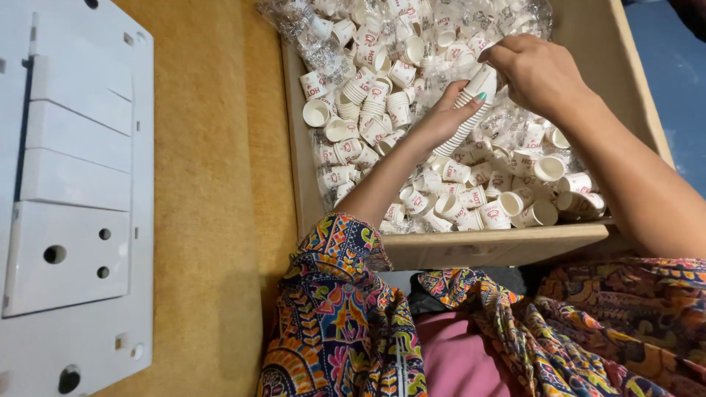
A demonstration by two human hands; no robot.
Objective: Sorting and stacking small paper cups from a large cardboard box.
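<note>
Sitting nearest, in a bright patterned garment [346,323] over pink fabric, pressed up to the near wall of a cardboard box [500,246]. Reaching into that box with both arms, over a heap of small white paper cups [456,195] with red print, some still lying in clear plastic wrap [309,33] towards the far left corner. Holding, in the left hand [441,121], a long nested stack of cups [467,106], slanting up and to the right above the middle of the box; palm lying under the lower half of the stack, fingers curling partway round its side, a painted thumbnail resting on the ribbed rims. Meeting the top of the stack with the right hand [537,70], fingers bent and closing on the uppermost cup, just beside the far right part of the heap; impossible to tell whether pinching that cup or only steadying it. Judging by thin paper walls: very light, easily crushed, dry rather than slippery, and floppy as a long column, likely bending or coming apart if gripped only at one end. Best taken along the side, spreading the fingers over several rims, with a second hold at the top. Lying off to the left, outside the box, on a tan surface [213,184]: a white switch plate [73,198].
</note>
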